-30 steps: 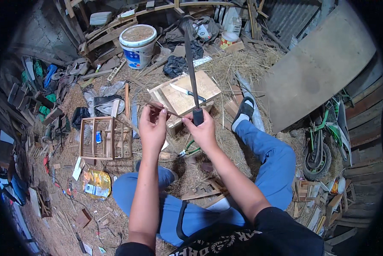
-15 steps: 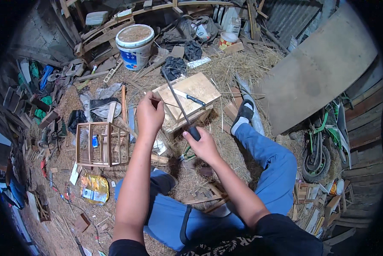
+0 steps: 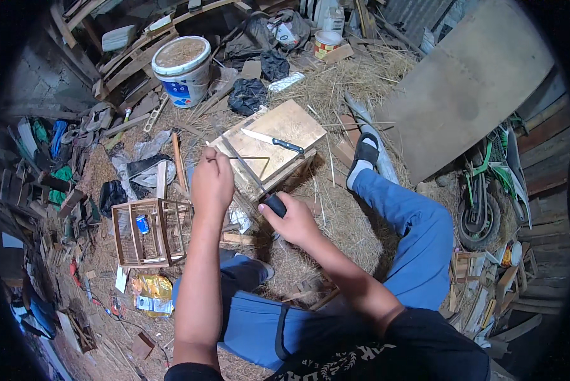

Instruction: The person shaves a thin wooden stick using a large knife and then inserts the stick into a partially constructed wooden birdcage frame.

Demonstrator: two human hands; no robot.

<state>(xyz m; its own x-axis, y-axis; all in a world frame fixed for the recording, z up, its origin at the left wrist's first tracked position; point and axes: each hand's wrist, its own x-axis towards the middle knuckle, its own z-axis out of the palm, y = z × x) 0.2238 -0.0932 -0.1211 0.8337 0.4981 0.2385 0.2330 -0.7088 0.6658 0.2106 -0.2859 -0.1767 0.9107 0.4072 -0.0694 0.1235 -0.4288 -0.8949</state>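
Observation:
My right hand (image 3: 294, 222) is closed around the black handle (image 3: 275, 204) of a long, thin, dark tool; whether its shaft (image 3: 249, 171) is a blade or a rod is not clear. The shaft slants up and left, passing close to my left hand (image 3: 212, 181). That hand is closed in a pinch, and a thin stick (image 3: 250, 157) seems to run from its fingers over the wooden block (image 3: 291, 117). On the block's top lies a knife (image 3: 285, 145) with a black handle and pale blade.
A small wooden-framed cage (image 3: 146, 260) and a gold packet (image 3: 153, 295) lie at left. Behind the block stand a white bucket (image 3: 182, 57) and black plastic bags (image 3: 248, 95). A large board (image 3: 469, 95) leans at right near a green motorbike (image 3: 485, 184). Straw and scraps cover the ground.
The tool and my right hand have moved slightly down and left, its shaft now nearer my left hand. My left hand has turned, its back more toward view. The whole view has shifted a little.

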